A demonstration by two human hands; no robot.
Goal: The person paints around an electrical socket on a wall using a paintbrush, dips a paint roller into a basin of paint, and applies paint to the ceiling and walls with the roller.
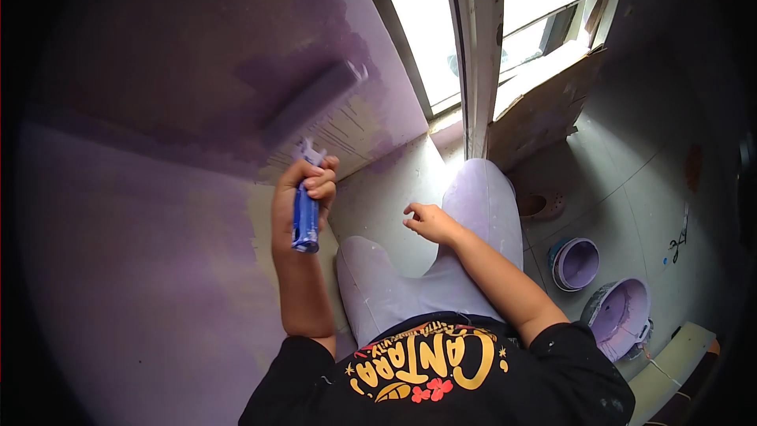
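Note:
My left hand (310,189) is wrapped round the blue handle (305,221) of a paint roller. The roller's sleeve (315,102) is blurred and lies against the wall (371,31), between dark purple paint and a pale, streaked patch low on that wall. Over the gap between my legs is my right hand (430,222), beside my right thigh; its fingers are loosely bent and apart, and it holds nothing. Both knees are bent, in pale trousers (426,292).
At the upper right is a bright window (426,31) with a frame, and cardboard (544,102) leans below it. On the tiled floor are a clog (544,206), a small paint pot (579,264), a larger bucket (623,319) and scissors (680,241).

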